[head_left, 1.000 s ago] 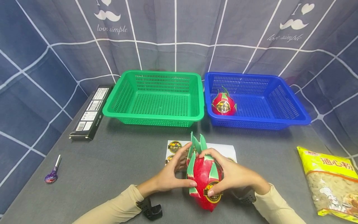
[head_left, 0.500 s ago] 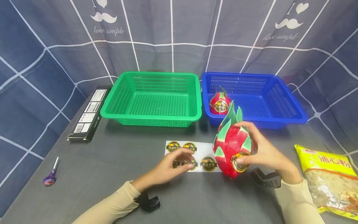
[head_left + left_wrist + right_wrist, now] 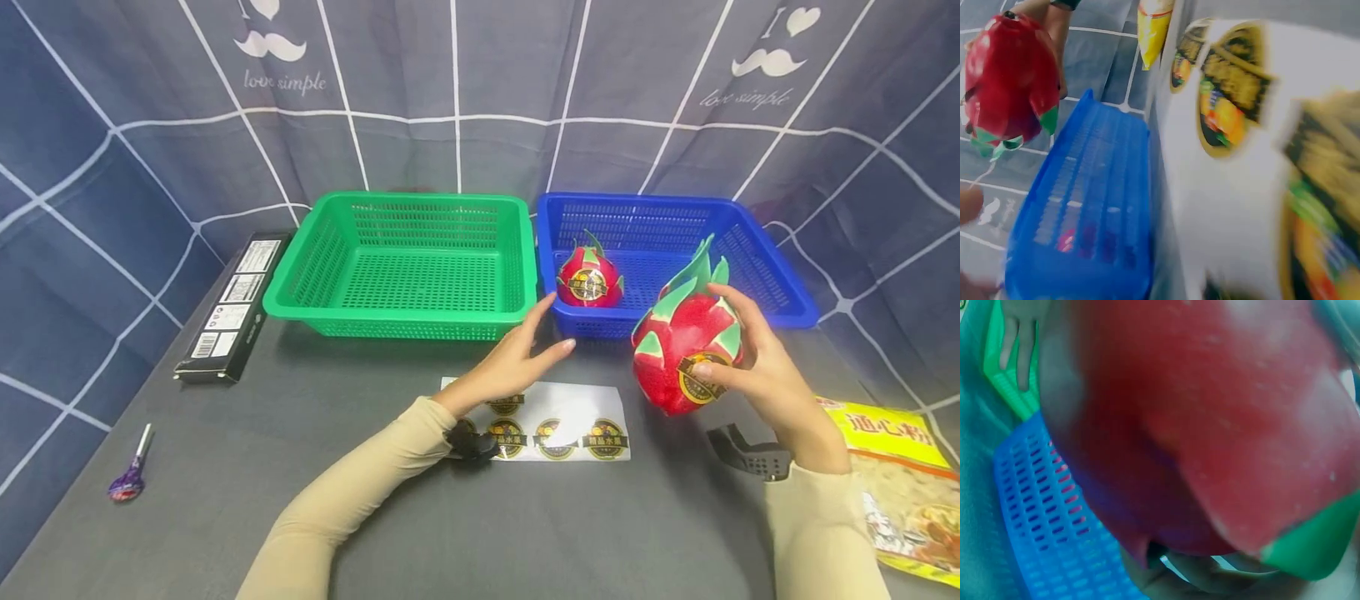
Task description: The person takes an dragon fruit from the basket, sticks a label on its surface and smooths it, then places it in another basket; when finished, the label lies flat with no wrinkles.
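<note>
My right hand (image 3: 765, 383) holds a red dragon fruit (image 3: 678, 342) with green leaf tips up in the air, in front of the blue basket (image 3: 772, 287). The thumb lies over the round black-and-gold sticker (image 3: 705, 377) on the fruit. Seen from the right wrist, the dragon fruit (image 3: 1222, 425) fills most of the view. My left hand (image 3: 517, 358) reaches toward the blue basket's near left corner, thumb and fingers apart with nothing between them; whether a fingertip touches the rim I cannot tell. A second dragon fruit (image 3: 590, 277) with a sticker sits inside the blue basket at its left.
A green basket (image 3: 405, 317) stands left of the blue one. Below my left hand lies a white sticker sheet (image 3: 592, 404). A black box (image 3: 232, 308) and a lollipop (image 3: 131, 475) are at left, a yellow pasta bag (image 3: 896, 483) at right.
The left hand has let go of the dragon fruit and moved forward to the blue basket's corner. The right hand has lifted the fruit and carried it right and forward.
</note>
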`<state>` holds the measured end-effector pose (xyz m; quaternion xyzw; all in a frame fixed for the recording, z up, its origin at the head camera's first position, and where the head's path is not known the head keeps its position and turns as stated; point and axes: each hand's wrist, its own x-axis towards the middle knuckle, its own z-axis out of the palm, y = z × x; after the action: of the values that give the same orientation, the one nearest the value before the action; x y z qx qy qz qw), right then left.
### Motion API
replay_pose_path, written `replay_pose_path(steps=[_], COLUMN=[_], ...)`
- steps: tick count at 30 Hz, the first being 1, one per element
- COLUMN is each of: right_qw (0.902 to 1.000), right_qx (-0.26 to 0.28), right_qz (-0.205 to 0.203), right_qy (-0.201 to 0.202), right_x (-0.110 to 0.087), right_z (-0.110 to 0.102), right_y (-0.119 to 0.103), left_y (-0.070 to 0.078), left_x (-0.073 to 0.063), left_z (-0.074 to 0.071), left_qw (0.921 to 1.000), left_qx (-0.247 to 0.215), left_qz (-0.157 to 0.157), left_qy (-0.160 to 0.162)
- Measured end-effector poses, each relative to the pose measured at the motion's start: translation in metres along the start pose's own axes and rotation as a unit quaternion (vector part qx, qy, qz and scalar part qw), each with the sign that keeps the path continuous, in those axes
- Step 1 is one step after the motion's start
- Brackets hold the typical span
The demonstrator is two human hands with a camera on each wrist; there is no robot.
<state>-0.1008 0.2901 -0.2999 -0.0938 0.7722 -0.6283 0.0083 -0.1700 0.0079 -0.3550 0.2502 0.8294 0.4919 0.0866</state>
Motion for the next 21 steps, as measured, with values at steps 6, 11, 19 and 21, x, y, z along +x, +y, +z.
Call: replay_pose_path(steps=[6,11,19,21], right_qw=[0.9951,0.9703,0.9417,0.9532], right_qx=[0.095,0.226,0.303,0.272], right_qz=[-0.006,-0.043,-0.079,-0.043], right_qy=[0.027,0.075,0.125,0.125], right_x=[0.005,0.018,0.068,0.082], right_z=[-0.009,-0.013,-0.029,-0.036], right_y=[0.008,0.01,-0.003,-0.005], left_y=[0.01,0.01,0.006,0.004], left_x=[0.037,0.049,0.053,0.052], left_z=[0.024,0.031,0.034,0.034], left_qw=[0.9931,0.9863,0.9852,0.9853], left_qx=[-0.045,-0.077,-0.084,-0.083], left_qz=[-0.076,-0.097,-0.091,-0.09], left_qy=[0.076,0.109,0.118,0.12])
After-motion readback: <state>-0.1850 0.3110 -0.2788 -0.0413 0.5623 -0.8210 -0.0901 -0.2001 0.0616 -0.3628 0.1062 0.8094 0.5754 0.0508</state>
